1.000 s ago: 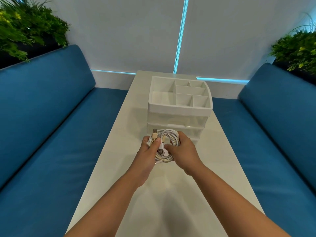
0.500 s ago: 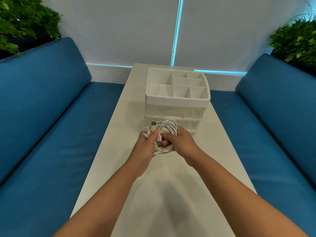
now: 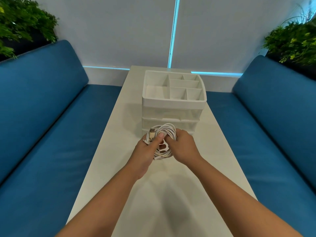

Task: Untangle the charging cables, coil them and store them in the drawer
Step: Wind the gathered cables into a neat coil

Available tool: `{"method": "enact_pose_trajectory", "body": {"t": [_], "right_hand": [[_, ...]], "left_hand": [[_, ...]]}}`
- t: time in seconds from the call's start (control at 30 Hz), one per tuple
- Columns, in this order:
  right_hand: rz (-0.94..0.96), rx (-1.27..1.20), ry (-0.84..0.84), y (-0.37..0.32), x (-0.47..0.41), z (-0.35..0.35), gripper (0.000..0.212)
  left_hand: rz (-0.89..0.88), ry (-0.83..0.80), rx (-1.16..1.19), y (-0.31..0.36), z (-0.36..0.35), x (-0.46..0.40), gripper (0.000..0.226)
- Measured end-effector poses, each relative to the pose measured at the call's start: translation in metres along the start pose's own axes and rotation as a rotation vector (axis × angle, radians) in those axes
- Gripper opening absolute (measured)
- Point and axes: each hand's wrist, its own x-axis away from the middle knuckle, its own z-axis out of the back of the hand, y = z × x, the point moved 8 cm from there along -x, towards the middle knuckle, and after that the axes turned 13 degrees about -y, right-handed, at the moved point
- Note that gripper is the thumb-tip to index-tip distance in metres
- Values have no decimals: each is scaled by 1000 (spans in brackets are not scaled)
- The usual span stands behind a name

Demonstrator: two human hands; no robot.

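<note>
Head view puts both of my hands together on a bundle of white charging cables (image 3: 166, 134), held just above the white table (image 3: 109, 142) and right in front of the drawer unit (image 3: 171, 115). My left hand (image 3: 147, 151) grips the left side of the coil, fingers curled round the strands and the thumb pressed over the top; a gold-coloured USB plug (image 3: 151, 135) sticks up beside that thumb, and a smaller connector pokes out near the knuckles. My right hand (image 3: 183, 147) grips the right side of the same coil, fingers wrapped over the loops and the thumb tucked toward the middle. The loops arch up between the two hands, and a few strands hang out below them, close over the tabletop; I cannot tell whether they touch it. The cables are wound into rough rings, though I cannot tell how many separate cables there are. Behind the bundle, the drawer unit stands on the table with its drawers pushed in, the lower part hidden by my hands and the cables. On top of it sits an open tray with dividers (image 3: 174, 89). Blue sofas (image 3: 42, 117) run along both sides of the table, with green plants (image 3: 22, 28) in the far corners against a pale wall.
</note>
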Motion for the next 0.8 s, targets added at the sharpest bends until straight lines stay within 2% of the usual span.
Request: {"method": "enact_pose_trajectory", "body": {"t": [0.1,0.17,0.3,0.33,0.47,0.57,0.67,0.8], "right_hand": [[8,88,-28,-3,-2,5,14],[-4,73,-45,-2,-2,6,6],[87,-26,-63,-9,1,5,55],[130,-1,-56,-13,2,5,54],[132,100,51,-15,2,7,20],[96,165,123,-15,4,7,12],[58,213,167,-12,6,2,14],[58,227,168,-8,10,-4,14]], "left_hand": [[9,6,-54,0,1,-1,24],[-3,33,-103,3,3,-2,20],[-22,70,-192,11,3,-1,17],[-27,75,-202,12,3,-2,17],[44,47,-82,9,0,-5,19],[135,49,44,0,-3,-6,23],[109,203,145,-1,-3,-3,21],[25,398,26,4,4,6,11]]}}
